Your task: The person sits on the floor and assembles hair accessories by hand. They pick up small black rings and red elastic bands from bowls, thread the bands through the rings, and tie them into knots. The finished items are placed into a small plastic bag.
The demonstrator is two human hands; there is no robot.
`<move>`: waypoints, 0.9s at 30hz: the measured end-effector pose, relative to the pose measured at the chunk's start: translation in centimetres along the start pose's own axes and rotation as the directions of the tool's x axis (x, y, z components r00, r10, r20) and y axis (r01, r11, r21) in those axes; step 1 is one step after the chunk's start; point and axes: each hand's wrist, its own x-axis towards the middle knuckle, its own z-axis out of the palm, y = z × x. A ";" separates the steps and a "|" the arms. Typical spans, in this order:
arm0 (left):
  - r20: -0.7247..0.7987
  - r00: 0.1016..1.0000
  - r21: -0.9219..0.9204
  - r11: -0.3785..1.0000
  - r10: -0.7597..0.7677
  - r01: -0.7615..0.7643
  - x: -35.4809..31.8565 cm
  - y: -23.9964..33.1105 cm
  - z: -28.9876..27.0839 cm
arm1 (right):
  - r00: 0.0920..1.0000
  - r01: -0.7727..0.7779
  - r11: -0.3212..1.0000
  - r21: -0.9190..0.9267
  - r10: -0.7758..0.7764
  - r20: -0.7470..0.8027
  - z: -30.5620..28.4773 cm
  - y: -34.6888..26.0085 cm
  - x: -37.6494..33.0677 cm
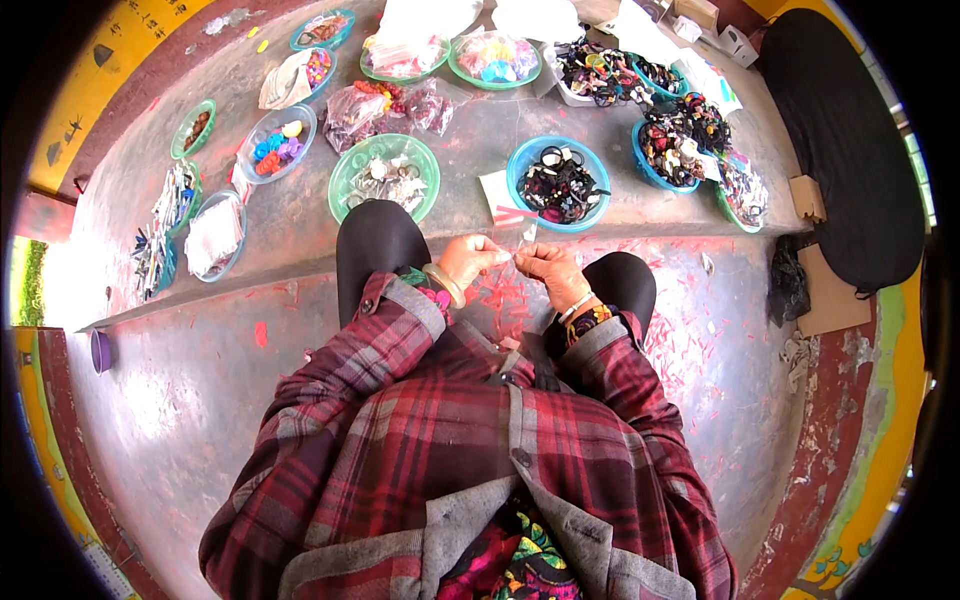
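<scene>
- A small clear strip (pixel 527 234), too tiny to identify, is held between both hands, above the person's knees and just in front of the low step.
- The left hand (pixel 468 258) pinches something fine at its fingers, which are together; what exactly they grip is too small to tell.
- The right hand (pixel 548 268) meets it fingertip to fingertip, fingers closed on the same small piece.
- To do this well, it seems best to keep both hands close together and steady, grip only with the fingertips, and work near the body where the piece stays in sight.
- Just beyond the hands, on the step, sits a blue bowl (pixel 520 160) of dark hair ties, with a white card (pixel 500 195) beside it.
- A green bowl (pixel 345 185) of pale pieces stands to the left of it.
- Further out, more bowls (pixel 300 120) and clear bags (pixel 360 105) of coloured trinkets spread across the surface.
- Red scraps (pixel 690 340) litter the floor around the person's knees.
- The person wears a red plaid jacket (pixel 430 440).
</scene>
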 end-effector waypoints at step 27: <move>0.029 0.999 -0.041 0.999 -0.017 0.018 -0.1 0.2 0.0 | 0.998 0.053 0.996 -0.074 -0.051 0.022 -0.5 1.1 0.4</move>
